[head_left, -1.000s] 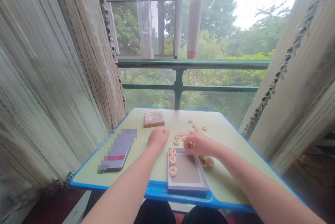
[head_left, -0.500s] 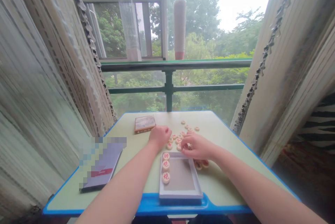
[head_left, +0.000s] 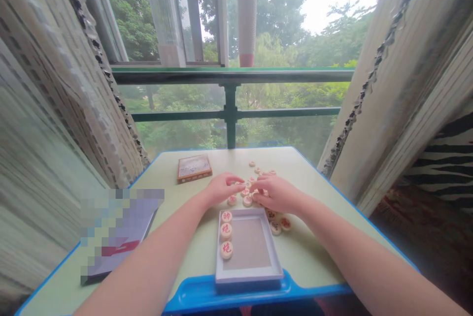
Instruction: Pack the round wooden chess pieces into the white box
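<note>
Round xiangqi pieces with red and black characters lie loosely grouped beyond the box; one red-marked piece [head_left: 232, 200] sits just under my left hand [head_left: 221, 189]. That hand reaches in from the left, thumb and fingers stretched out and apart, with no piece visible in it. Over the right of the group is my right hand [head_left: 279, 192], its fingers spread and bent down; it covers some pieces, and I see none gripped. In front stands a shallow white box [head_left: 274, 252]. Along its left side are three red-marked pieces, with a general piece [head_left: 226, 216] at the top and two cannon pieces [head_left: 226, 250] below.
A flat brown-edged box [head_left: 194, 168] lies at the back left of the table. A partly pixelated purple-grey item [head_left: 129, 237] rests on the left. Several pieces, including a black-marked one [head_left: 275, 228], lie right of the white box. Green railing [head_left: 230, 114] stands beyond.
My left hand has opened from a curled shape and its fingers now reach to the pieces. My right hand has come closer to it and its fingers have spread. The camera view has shifted.
</note>
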`<state>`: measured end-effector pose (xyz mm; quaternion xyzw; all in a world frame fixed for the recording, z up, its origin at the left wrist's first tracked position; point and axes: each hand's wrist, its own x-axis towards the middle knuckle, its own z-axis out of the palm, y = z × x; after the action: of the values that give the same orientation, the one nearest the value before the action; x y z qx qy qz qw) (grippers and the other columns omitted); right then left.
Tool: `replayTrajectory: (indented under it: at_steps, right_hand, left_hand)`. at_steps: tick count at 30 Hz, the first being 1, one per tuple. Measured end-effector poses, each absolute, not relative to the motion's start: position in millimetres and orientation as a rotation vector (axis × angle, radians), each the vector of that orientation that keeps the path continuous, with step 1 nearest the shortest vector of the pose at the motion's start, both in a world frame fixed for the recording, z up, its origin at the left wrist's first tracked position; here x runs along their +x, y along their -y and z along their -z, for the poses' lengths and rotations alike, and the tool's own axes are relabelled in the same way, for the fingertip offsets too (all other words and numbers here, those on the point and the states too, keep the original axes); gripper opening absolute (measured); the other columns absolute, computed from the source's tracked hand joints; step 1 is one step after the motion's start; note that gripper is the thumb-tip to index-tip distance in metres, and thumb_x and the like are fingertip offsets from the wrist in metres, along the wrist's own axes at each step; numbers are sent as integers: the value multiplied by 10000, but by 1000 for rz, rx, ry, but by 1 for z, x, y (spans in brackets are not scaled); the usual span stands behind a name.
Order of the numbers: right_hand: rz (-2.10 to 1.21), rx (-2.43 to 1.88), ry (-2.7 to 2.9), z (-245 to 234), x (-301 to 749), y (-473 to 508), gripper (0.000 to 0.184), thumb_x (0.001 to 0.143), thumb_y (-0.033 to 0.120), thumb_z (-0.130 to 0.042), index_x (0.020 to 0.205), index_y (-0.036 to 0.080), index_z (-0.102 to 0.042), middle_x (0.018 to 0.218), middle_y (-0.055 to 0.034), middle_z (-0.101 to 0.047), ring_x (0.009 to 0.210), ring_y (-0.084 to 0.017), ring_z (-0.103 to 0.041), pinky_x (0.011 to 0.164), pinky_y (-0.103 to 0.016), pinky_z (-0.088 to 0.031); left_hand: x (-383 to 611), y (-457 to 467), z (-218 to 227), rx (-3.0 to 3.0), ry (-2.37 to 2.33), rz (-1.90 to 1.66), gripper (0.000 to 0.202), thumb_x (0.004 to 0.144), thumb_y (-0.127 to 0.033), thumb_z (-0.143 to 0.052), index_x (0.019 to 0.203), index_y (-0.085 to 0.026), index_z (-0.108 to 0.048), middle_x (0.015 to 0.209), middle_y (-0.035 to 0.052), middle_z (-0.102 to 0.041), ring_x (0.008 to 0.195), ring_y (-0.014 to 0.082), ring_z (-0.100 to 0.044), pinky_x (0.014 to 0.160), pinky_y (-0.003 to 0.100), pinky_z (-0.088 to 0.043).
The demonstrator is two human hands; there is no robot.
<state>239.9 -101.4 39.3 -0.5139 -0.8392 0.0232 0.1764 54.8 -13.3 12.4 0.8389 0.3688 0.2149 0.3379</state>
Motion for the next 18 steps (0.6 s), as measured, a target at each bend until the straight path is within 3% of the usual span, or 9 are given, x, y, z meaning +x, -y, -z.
replayTrajectory:
  at_steps: [10,18]
  right_hand:
    - [5,-1503,2351,-36,240,98,183,785,228,-519,808,199,-698,762,-48,-604,748,-155,-503,682,-264,-373]
    - [-27,-1856,2187,-45,244,99,174,752,282,-520,788,241,-685,806,-19,-642,777,-156,-550,600,-232,-357]
  left_hand:
    - [51,18,-16,2094,-967,-566,323,682,-358,-584,902,-152,-698,731,51,-635,670,157,-563,653,285,-444]
    - [49,16,-15,1949,-1009,-627,288,645,-253,-578,888,-156,-700,827,57,-682,779,180,-596,735,295,-456]
